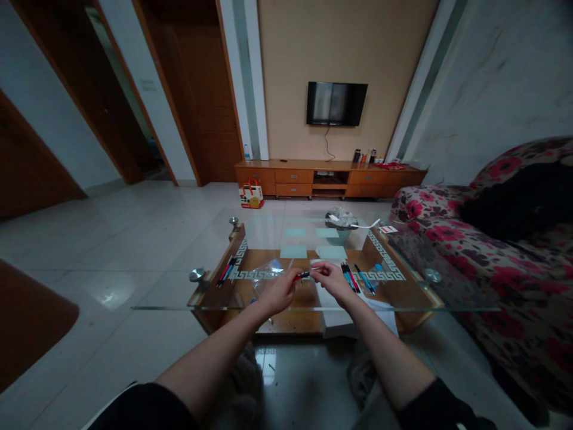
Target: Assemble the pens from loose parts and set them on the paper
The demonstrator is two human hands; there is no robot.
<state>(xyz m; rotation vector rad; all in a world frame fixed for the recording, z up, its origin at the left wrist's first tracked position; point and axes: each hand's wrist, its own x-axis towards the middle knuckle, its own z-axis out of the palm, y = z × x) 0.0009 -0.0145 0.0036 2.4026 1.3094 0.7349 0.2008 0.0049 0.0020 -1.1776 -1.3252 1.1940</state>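
Left hand (280, 291): grasps red pen (303, 275), frame centre.
Right hand (330, 278): pinches the pen's other end.
Surface: glass table (179, 292).

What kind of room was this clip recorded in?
Most likely a home living room. A flat television hangs on the far wall above a long wooden cabinet, a floral sofa stands on the right, and the person's hands work a red pen over a glass coffee table.

1 head camera looks forward and down from above the arms, close over the glass table (179, 307), facing the far wall with the TV (336, 104).
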